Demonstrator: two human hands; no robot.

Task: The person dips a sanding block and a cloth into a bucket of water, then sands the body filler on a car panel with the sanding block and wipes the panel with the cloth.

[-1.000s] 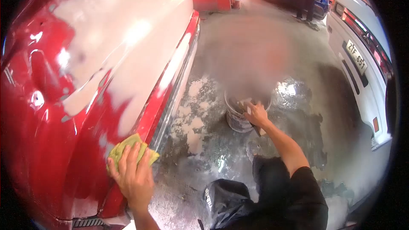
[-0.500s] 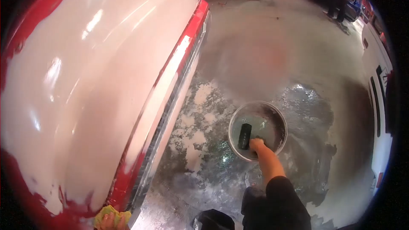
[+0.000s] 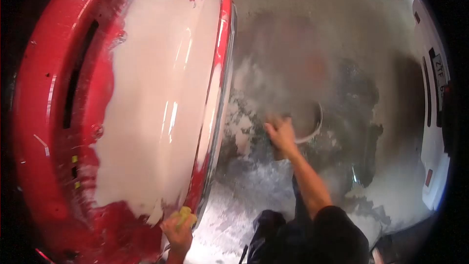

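Observation:
My left hand [image 3: 177, 234] grips a crumpled yellow cloth [image 3: 184, 216] at the near corner of a red car panel [image 3: 117, 227]. A large pale, smooth, shiny patch [image 3: 151, 93] covers much of that panel. To the right, my right hand [image 3: 281, 134] is over the left side of a round bucket [image 3: 319, 123] on the floor, its fingers blurred. A dark block [image 3: 278, 152], which looks like a black sanding block, shows partly beneath this hand. My palm and fingers hide most of it. Blur hides the bucket's contents.
Wet, stained concrete floor [image 3: 337, 166] surrounds the bucket. A red and silver edge strip [image 3: 222, 34] runs along the panel's right side. A white vehicle [image 3: 435, 166] with a number plate stands at the far right. My dark-clothed knee [image 3: 268, 220] is below.
My right hand has come out of the bucket, up and left, with the dark block. My left hand has moved right and up with the yellow cloth. The view has turned toward the car.

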